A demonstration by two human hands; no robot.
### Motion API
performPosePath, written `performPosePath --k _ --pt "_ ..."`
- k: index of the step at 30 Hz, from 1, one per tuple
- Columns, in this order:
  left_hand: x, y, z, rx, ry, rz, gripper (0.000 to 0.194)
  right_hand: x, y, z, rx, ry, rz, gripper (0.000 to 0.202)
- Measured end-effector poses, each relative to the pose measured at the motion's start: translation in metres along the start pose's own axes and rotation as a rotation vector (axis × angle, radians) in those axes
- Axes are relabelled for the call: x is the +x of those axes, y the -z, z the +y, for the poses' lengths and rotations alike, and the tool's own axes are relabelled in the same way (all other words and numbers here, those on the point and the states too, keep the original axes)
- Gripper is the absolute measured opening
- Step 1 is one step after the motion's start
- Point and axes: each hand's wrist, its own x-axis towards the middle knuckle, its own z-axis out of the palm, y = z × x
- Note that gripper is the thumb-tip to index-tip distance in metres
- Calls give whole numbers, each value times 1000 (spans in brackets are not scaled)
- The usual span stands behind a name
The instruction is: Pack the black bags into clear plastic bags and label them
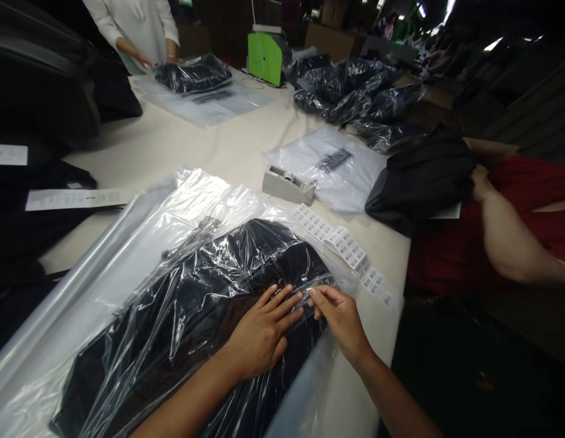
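Note:
A dark folded garment (173, 340) lies inside a clear plastic bag (127, 243) on the table in front of me. My left hand (264, 331) rests flat on the bag over the garment, fingers spread. Close to its fingertips, my right hand (340, 313) pinches the plastic at the bag's right edge between thumb and forefinger. Whether something small is also in that pinch is too fine to make out. Just beyond, a strip of printed label stickers (346, 243) trails along the table, beside a grey tape dispenser (289, 184).
Flat plastic bags (350, 167) lie past the dispenser. Bagged dark garments (346, 88) are heaped at the back, near a green machine (266, 58). Across the table a co-worker in white (134, 27) handles another bag. At right, a person in red (460, 243) holds dark cloth (424, 176).

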Motion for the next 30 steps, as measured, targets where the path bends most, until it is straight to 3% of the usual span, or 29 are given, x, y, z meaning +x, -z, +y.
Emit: performPosePath --k 10,15,22,25,30 --pt "0 0 -2 -12 -10 6 67 11 -2 12 -83 -104 63 40" --pt "1 0 -2 -1 -13 3 64 21 -4 17 -316 -153 97 39" --pt "1 -4 -1 10 10 19 61 42 3 -10 -706 -276 -123 39" --pt "0 -5 -1 3 6 25 61 41 10 -18 -839 -272 -144 51" --pt "0 -3 1 1 20 48 61 27 25 6 -746 -355 -157 58"
